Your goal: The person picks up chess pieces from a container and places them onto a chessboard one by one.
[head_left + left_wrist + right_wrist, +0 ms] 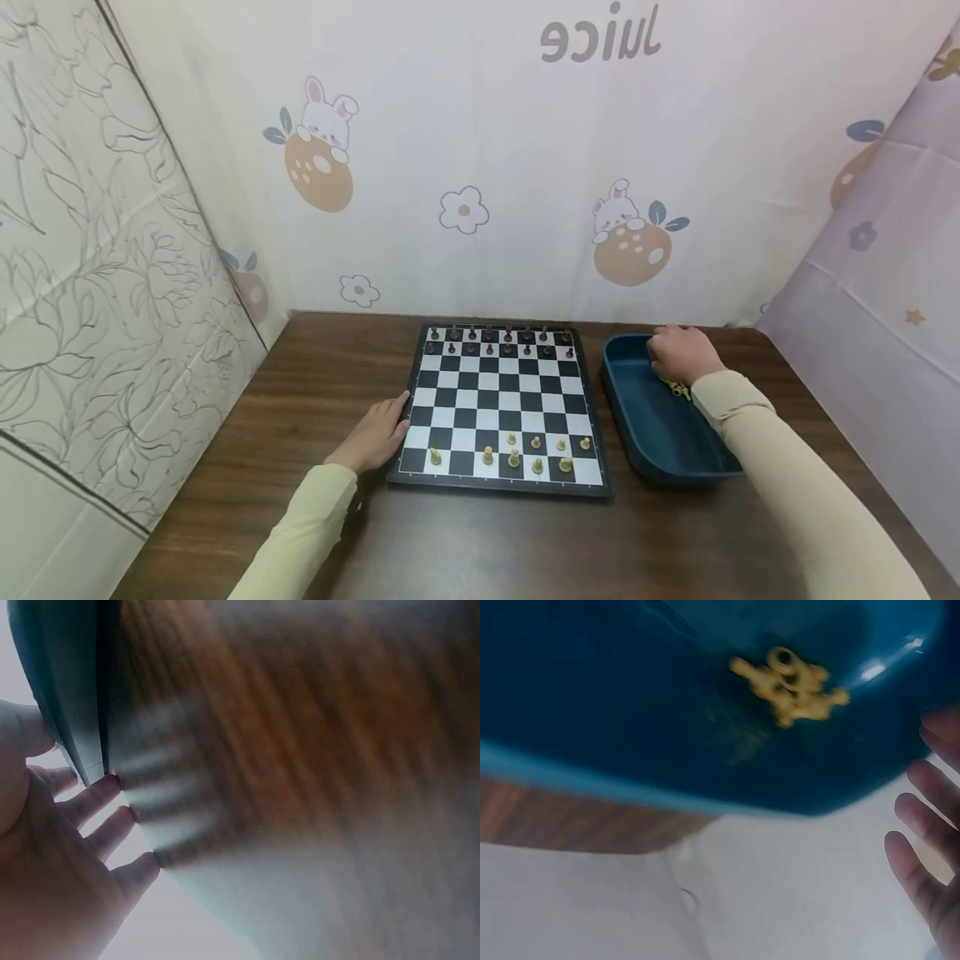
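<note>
A black-and-white chessboard [477,404] lies flat, with dark red chess pieces [489,348] in two rows along its far side. Several cream pieces [513,458] stand on the near rows, more of them toward the right. At the board's left edge rests my left hand [378,433]; its spread fingertips [120,817] touch the wooden table and its thumb lies along the board's side. My right hand [684,354] is over the far end of a blue bin [660,425], fingers loosely bent, nothing visible in them. Beside it, a small heap of cream pieces [791,686] lies in the bin.
The brown wooden table [337,358] carries the board and, to its right, the bin. A printed curtain [465,167] hangs behind the table's far edge, and another lilac curtain [877,275] lines the right side. A floral-patterned panel [112,250] stands at the left.
</note>
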Motion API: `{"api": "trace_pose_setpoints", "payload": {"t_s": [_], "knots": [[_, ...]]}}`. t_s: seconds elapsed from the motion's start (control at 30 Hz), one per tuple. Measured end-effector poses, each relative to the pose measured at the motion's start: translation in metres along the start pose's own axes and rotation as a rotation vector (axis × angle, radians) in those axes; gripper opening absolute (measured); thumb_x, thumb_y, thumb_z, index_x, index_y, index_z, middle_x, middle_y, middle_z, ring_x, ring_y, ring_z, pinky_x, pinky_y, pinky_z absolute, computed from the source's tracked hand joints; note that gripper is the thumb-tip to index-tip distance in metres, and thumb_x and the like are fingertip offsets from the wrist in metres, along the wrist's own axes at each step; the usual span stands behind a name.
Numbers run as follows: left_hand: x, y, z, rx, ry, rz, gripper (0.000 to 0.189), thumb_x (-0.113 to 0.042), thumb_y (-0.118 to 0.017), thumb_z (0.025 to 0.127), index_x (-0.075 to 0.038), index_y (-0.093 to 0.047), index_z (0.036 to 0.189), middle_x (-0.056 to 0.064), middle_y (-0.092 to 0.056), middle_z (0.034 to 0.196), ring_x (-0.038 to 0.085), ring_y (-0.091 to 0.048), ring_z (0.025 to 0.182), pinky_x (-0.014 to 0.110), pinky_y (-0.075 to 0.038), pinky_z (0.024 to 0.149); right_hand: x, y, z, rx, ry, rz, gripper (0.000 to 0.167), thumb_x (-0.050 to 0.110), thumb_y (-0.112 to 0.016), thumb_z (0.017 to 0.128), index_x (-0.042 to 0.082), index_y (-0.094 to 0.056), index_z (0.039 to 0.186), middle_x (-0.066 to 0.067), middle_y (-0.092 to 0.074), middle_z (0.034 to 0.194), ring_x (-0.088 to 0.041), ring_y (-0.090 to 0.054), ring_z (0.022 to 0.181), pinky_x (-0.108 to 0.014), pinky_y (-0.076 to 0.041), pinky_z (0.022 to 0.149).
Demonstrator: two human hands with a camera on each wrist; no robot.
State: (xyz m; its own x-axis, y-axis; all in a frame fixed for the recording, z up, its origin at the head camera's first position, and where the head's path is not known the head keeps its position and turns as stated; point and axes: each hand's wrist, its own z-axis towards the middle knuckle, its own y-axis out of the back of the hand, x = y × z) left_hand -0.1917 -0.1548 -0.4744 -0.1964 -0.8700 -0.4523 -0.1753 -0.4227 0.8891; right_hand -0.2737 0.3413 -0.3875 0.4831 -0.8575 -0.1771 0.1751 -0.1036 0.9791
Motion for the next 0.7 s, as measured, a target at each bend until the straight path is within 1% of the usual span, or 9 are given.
{"api": "trace_pose_setpoints", "payload": {"t_s": [0.1, 0.2, 0.3, 0.43, 0.57, 0.63, 0.7], "knots": [[0.000, -0.001, -0.001, 0.005, -0.002, -0.002, 0.055, -0.024, -0.044, 0.101, -0.001, -0.028, 0.149, 0.021, -0.038, 0.145, 0.037, -0.034, 0.133, 0.051, -0.029, 0.109, -0.006, -0.017, -0.004, 0.007, -0.020, -0.012, 0.022, 0.002, -0.072, 0.078, 0.012, -0.060, 0.062, -0.001, -0.050, 0.063, -0.019, -0.046, 0.056, -0.033, -0.039, 0.044], [-0.001, 0.000, -0.002, 0.010, 0.007, -0.008, 0.055, -0.024, -0.044, 0.101, -0.002, -0.028, 0.149, 0.021, -0.038, 0.145, 0.037, -0.034, 0.133, 0.051, -0.028, 0.109, -0.011, -0.032, -0.007, 0.018, -0.034, -0.011, 0.021, 0.002, -0.071, 0.079, 0.011, -0.061, 0.063, -0.001, -0.050, 0.061, -0.019, -0.046, 0.055, -0.032, -0.039, 0.043], [-0.003, 0.001, -0.003, 0.010, 0.016, -0.006, 0.056, -0.024, -0.044, 0.101, -0.002, -0.028, 0.149, 0.020, -0.038, 0.146, 0.037, -0.034, 0.134, 0.051, -0.028, 0.109, -0.013, -0.041, -0.008, 0.025, -0.054, -0.016, 0.019, 0.001, -0.071, 0.078, 0.009, -0.061, 0.064, -0.002, -0.049, 0.060, -0.020, -0.046, 0.055, -0.034, -0.040, 0.042], [-0.003, 0.001, -0.002, 0.010, 0.015, 0.005, 0.055, -0.026, -0.043, 0.101, -0.003, -0.028, 0.149, 0.020, -0.038, 0.146, 0.036, -0.034, 0.134, 0.050, -0.029, 0.110, -0.014, -0.047, -0.010, 0.013, -0.069, -0.041, 0.017, 0.002, -0.074, 0.075, 0.008, -0.062, 0.066, -0.004, -0.050, 0.062, -0.022, -0.049, 0.056, -0.038, -0.044, 0.045], [-0.002, 0.002, -0.001, 0.008, 0.015, 0.006, 0.055, -0.026, -0.043, 0.101, -0.003, -0.027, 0.149, 0.019, -0.038, 0.146, 0.036, -0.033, 0.134, 0.049, -0.028, 0.110, -0.014, -0.052, -0.008, 0.003, -0.053, -0.056, 0.022, 0.000, -0.073, 0.076, 0.010, -0.057, 0.063, -0.005, -0.050, 0.062, -0.024, -0.049, 0.057, -0.041, -0.045, 0.048], [-0.002, 0.002, -0.001, 0.003, 0.012, 0.005, 0.055, -0.025, -0.043, 0.101, -0.003, -0.028, 0.149, 0.020, -0.038, 0.146, 0.036, -0.034, 0.134, 0.050, -0.028, 0.110, -0.014, -0.054, -0.006, 0.011, -0.054, -0.050, 0.026, -0.002, -0.071, 0.076, 0.010, -0.054, 0.061, -0.006, -0.049, 0.061, -0.025, -0.048, 0.058, -0.042, -0.045, 0.048], [-0.001, 0.002, -0.001, 0.003, 0.012, 0.004, 0.055, -0.025, -0.043, 0.101, -0.003, -0.028, 0.149, 0.019, -0.038, 0.146, 0.036, -0.034, 0.134, 0.050, -0.028, 0.110, -0.014, -0.056, -0.004, 0.024, -0.062, -0.053, 0.025, -0.001, -0.071, 0.076, 0.010, -0.054, 0.062, -0.006, -0.050, 0.062, -0.026, -0.048, 0.059, -0.043, -0.046, 0.050]]}}
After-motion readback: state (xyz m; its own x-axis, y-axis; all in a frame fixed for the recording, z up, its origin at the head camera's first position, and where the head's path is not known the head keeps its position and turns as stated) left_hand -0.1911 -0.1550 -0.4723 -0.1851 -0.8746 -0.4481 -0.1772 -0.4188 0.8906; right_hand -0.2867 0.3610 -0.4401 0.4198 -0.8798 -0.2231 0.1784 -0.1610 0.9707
